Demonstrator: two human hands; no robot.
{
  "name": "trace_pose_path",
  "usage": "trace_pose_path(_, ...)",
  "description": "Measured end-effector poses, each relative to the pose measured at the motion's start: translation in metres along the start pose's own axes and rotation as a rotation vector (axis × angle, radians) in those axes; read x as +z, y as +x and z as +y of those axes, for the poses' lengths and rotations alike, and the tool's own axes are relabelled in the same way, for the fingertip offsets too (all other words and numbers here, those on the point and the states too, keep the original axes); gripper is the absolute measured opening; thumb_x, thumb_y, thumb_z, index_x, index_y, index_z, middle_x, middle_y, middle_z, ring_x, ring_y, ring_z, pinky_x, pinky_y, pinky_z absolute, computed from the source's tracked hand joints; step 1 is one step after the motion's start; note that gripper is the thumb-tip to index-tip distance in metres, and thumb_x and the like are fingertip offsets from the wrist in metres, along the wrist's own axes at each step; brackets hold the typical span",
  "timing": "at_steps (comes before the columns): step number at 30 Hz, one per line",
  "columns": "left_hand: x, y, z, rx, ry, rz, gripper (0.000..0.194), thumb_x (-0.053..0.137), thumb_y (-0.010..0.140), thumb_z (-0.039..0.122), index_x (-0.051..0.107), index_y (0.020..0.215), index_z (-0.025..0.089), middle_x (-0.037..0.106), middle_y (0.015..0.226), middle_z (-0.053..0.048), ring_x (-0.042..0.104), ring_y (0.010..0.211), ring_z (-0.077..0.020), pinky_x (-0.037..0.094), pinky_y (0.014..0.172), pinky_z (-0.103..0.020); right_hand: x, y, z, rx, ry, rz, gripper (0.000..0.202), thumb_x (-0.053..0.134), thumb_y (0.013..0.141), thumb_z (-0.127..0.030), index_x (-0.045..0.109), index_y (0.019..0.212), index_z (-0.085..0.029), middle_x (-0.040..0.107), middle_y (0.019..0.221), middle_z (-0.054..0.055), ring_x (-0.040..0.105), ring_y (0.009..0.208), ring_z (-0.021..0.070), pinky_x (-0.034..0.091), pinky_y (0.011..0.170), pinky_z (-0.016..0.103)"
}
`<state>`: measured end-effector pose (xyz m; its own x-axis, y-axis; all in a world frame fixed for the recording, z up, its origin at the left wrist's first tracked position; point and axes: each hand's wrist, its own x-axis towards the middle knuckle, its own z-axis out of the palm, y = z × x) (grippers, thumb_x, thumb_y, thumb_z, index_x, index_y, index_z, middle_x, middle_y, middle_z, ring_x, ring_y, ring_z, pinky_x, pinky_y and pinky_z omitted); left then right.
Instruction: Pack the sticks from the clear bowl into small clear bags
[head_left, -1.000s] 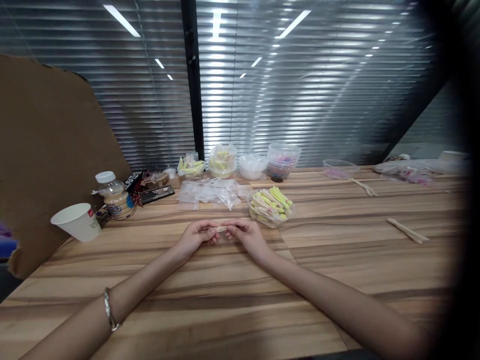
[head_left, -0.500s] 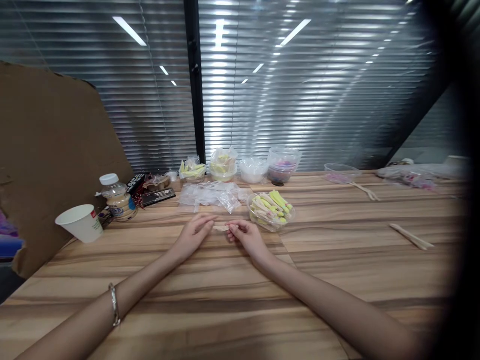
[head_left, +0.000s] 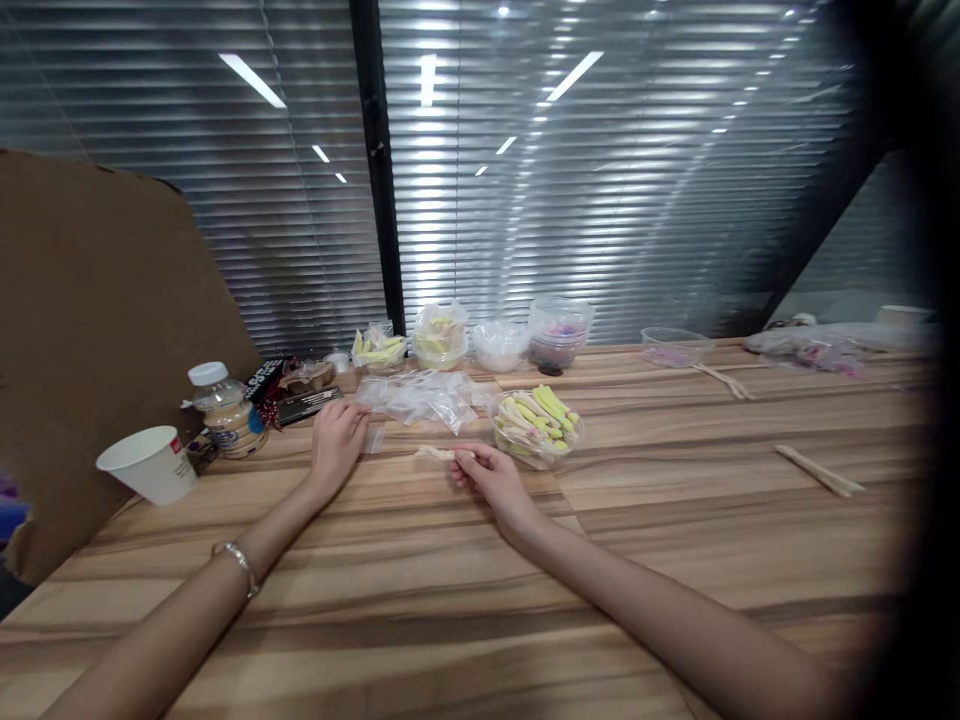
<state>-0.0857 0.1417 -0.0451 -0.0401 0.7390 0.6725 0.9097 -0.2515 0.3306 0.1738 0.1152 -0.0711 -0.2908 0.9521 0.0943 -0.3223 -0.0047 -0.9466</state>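
Observation:
Between the thumb and fingers of my right hand is a thin cream-coloured strip, its free end pointing left just above the table. My left hand is at the near left edge of a pile of clear plastic bags. Its fingers are closed at the edge of a small clear bag; the fingertips are partly hidden. Just beyond my right hand stands a clear plastic bowl filled with yellow and cream-coloured strips.
Along the window side stand several clear tubs and a shallow clear container. To the left are a paper cup, a capped bottle, a black box and a cardboard panel. Pale sticks lie at the right.
My left hand has left the cream strip and moved left to the plastic bags. A small bag now sticks out nearer to me. My right hand keeps its hold on the strip.

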Motion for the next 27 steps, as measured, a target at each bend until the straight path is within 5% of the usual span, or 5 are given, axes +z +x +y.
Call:
trace_pose_path(4, -0.023, -0.025, 0.036, -0.045, -0.171, 0.132, 0.020, 0.046, 0.080, 0.034, 0.052, 0.080, 0.015, 0.054, 0.101, -0.004, 0.048, 0.102, -0.0092, 0.038, 0.096, -0.025, 0.001, -0.001, -0.001, 0.003, -0.006, -0.005, 0.037, 0.064, 0.073, -0.041, 0.061, 0.094, -0.011, 0.062, 0.076, 0.007, 0.055, 0.064, 0.0104, 0.046, 0.062, 0.023)
trace_pose_path(10, -0.021, -0.051, 0.076, -0.070, -0.450, -0.103, 0.014, 0.040, 0.082, 0.029, 0.042, 0.087, 0.016, 0.044, 0.121, -0.008, 0.043, 0.115, -0.0083, 0.038, 0.099, -0.024, 0.002, -0.003, -0.006, -0.007, -0.023, -0.008, 0.035, 0.065, 0.073, -0.039, 0.062, 0.095, -0.011, 0.062, 0.076, 0.006, 0.056, 0.066, 0.0112, 0.046, 0.063, 0.023)
trace_pose_path(16, -0.019, -0.048, 0.077, -0.068, -0.478, -0.246, 0.033, 0.037, 0.084, 0.035, 0.044, 0.112, 0.020, 0.032, 0.137, -0.007, 0.030, 0.130, -0.0099, 0.030, 0.112, -0.029, 0.003, -0.008, -0.013, -0.102, -0.074, -0.028, 0.032, 0.066, 0.073, -0.035, 0.063, 0.096, -0.013, 0.061, 0.077, 0.005, 0.055, 0.069, 0.0120, 0.046, 0.068, 0.025)
trace_pose_path(20, -0.024, -0.047, 0.079, -0.102, -0.513, -0.418, 0.044, 0.034, 0.084, 0.042, 0.045, 0.122, 0.025, 0.042, 0.133, -0.004, 0.036, 0.127, -0.0114, 0.025, 0.115, -0.031, 0.002, -0.009, -0.014, -0.144, -0.091, 0.007, 0.031, 0.066, 0.074, -0.034, 0.063, 0.098, -0.014, 0.061, 0.080, 0.005, 0.055, 0.073, 0.0127, 0.045, 0.071, 0.026)
trace_pose_path(27, -0.026, -0.047, 0.079, -0.101, -0.513, -0.430, 0.042, 0.031, 0.084, 0.044, 0.050, 0.118, 0.028, 0.050, 0.125, -0.002, 0.042, 0.119, -0.0111, 0.027, 0.111, -0.029, 0.000, -0.009, -0.015, -0.163, -0.103, 0.040, 0.031, 0.065, 0.076, -0.033, 0.061, 0.100, -0.014, 0.061, 0.082, 0.005, 0.054, 0.075, 0.0129, 0.044, 0.074, 0.026)
